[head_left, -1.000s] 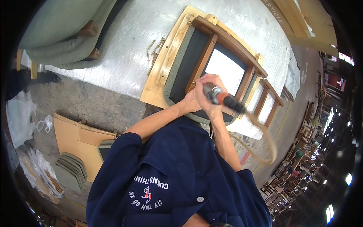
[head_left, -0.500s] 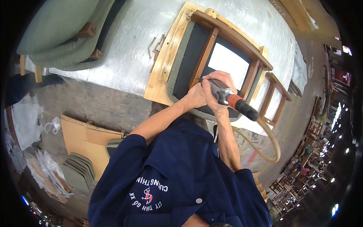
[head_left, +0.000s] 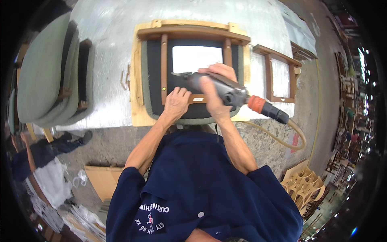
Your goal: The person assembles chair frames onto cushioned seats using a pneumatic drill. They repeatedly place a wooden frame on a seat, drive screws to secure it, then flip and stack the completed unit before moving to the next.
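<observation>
My right hand (head_left: 215,103) is wrapped round a dark pneumatic screwdriver (head_left: 236,94), whose orange and black coupling runs into a hose (head_left: 300,131). The bit end points left, above an upturned chair seat (head_left: 153,68) with a black underside and grey-green edge. Over that seat lies a brown wooden frame (head_left: 193,33). My left hand (head_left: 176,104) rests at the frame's near rail with its fingers curled in; anything inside them is hidden. A brass-coloured screw head (head_left: 163,88) shows on the left rail, just beyond the left fingers.
A pale wooden jig (head_left: 137,86) surrounds the seat on the silvery table (head_left: 109,105). Loose screws (head_left: 124,80) lie left of it. Upholstered seats (head_left: 44,72) are stacked at far left; another wooden frame (head_left: 268,76) lies right. Another person (head_left: 40,155) is at lower left.
My hands have come apart: the screwdriver has lifted off the left rail and swung rightward, while the left hand has shifted to the near rail. The head view has turned and moved right.
</observation>
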A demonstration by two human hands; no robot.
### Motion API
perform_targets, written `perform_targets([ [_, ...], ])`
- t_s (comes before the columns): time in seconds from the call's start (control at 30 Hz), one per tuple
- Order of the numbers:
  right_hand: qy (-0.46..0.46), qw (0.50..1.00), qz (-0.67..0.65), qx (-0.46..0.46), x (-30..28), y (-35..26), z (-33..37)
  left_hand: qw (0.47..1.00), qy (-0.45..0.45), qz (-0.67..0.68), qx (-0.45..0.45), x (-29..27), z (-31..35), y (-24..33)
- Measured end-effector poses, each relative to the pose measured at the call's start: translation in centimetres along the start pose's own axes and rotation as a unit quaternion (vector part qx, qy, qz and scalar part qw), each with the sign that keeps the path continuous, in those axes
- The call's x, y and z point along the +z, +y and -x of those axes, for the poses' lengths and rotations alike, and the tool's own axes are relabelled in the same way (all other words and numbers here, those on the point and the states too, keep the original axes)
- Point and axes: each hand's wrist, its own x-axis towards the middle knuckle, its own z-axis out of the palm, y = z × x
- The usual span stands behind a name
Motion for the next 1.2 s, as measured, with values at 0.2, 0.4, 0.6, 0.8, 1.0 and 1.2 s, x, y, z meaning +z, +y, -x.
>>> perform_targets([
  [0.2,0.394,0.871,-0.089,0.281,-15.9,8.8,5.7,0.999,-0.006,0.034,0.015,-1.9,-1.0,0.1],
  [0.4,0.632,0.669,-0.224,0.320,-27.2,20.9,11.8,0.999,-0.012,0.010,-0.046,0.0,-0.5,0.9],
  [0.6,0.666,0.480,-0.378,0.428,-27.5,26.7,14.0,0.997,0.000,-0.022,-0.072,0.0,0.4,2.8],
  [0.8,0.285,0.771,-0.270,0.502,-22.5,21.5,11.4,0.994,0.030,-0.041,-0.100,1.0,1.0,3.7],
  [1.0,0.009,0.887,0.024,0.460,-19.1,17.2,9.5,0.990,0.031,-0.093,-0.100,0.8,-0.1,3.7],
  [1.2,-0.019,0.958,0.103,0.267,-21.8,11.5,8.0,0.993,-0.019,-0.065,-0.097,-10.1,-2.8,9.8],
])
